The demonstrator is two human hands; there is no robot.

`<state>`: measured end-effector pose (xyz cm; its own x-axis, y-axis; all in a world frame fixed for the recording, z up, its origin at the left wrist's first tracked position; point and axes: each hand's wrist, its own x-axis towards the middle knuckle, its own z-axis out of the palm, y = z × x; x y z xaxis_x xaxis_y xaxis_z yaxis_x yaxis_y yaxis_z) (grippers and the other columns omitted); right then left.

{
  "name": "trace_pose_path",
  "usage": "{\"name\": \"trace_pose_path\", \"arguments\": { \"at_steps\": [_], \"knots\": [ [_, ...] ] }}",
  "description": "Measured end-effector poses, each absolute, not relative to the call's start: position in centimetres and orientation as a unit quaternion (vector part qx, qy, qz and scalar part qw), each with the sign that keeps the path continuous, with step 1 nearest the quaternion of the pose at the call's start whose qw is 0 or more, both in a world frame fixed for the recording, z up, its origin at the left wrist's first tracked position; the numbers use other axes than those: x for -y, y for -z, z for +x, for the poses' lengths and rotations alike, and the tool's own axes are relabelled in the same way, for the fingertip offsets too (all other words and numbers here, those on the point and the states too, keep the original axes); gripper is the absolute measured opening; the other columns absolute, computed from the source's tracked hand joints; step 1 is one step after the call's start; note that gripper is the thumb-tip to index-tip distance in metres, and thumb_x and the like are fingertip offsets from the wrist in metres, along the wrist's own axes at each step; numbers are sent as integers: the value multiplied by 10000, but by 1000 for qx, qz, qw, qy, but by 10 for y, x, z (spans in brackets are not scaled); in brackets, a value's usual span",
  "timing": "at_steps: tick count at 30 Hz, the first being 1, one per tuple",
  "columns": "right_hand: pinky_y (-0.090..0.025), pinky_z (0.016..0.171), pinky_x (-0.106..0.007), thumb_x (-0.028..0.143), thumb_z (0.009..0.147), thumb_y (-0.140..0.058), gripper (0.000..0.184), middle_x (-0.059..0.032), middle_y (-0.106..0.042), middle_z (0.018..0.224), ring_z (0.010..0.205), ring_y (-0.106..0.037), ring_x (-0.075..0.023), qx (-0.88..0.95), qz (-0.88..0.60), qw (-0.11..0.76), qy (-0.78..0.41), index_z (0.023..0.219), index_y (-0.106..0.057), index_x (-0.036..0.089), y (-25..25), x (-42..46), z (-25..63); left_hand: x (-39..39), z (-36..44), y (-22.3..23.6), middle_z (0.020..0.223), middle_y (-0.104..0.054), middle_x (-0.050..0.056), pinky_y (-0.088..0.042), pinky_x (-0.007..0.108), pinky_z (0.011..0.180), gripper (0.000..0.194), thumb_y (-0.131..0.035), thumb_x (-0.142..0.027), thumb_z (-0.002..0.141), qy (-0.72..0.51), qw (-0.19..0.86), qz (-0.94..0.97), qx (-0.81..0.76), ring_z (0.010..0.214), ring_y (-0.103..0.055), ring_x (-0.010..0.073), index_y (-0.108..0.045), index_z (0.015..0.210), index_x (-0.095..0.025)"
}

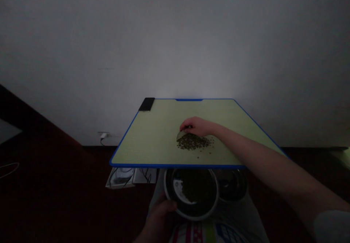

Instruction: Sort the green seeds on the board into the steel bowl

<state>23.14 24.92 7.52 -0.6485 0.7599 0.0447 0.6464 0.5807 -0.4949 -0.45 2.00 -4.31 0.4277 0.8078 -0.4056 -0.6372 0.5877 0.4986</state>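
Note:
My right hand [197, 125] reaches over the small table, its fingers closed on a thin, rounded, see-through piece [180, 135] whose kind I cannot make out. The piece stands against a spread of small dark seeds or beans [193, 142]. A few grains lie loose toward the table's front edge. Below that edge, my left hand [163, 210] grips the near left rim of a metal bowl [197, 216], thumb over the rim. Inside it lies a heap of dark greenish grains [198, 186].
The pale table [153, 141] has a blue rim, and a black phone [147, 104] lies at its far left corner. A second dark bowl [232, 186] sits right of the first, partly under the table. White trays with cables [121, 177] rest on the floor. A wall stands behind.

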Motion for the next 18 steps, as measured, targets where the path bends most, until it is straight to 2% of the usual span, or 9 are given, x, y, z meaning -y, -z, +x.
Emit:
{"name": "trace_pose_path", "arguments": {
  "at_steps": [9, 15, 18],
  "knots": [
    [-494, 826, -292, 151, 897, -609, 273, -63, -784, 994, 895, -683, -191, 859, -439, 173, -200, 1102, -784, 197, -86, -247, 238, -20, -6, 47, 1111, -833, 112, -538, 504, 1018, 762, -699, -96, 650, -433, 838, 138, -303, 1163, -715, 380, -635, 1396, -239],
    [-503, 760, -305, 211, 905, -590, 257, -64, -778, 1012, 855, -676, -194, 806, -508, 263, -151, 1088, -771, 216, -101, -207, 277, -20, -5, 44, 1175, -815, 123, -531, 513, 1038, 786, -719, -122, 650, -436, 836, 142, -300, 1181, -707, 383, -613, 1422, -226],
    [-517, 719, -319, 276, 893, -587, 279, -70, -772, 940, 795, -672, -201, 761, -551, 311, -143, 1102, -754, 198, -96, -172, 307, -20, -5, 43, 1136, -826, 115, -542, 514, 1026, 772, -724, -115, 654, -431, 839, 136, -304, 1161, -718, 383, -624, 1411, -228]
  ]
}}
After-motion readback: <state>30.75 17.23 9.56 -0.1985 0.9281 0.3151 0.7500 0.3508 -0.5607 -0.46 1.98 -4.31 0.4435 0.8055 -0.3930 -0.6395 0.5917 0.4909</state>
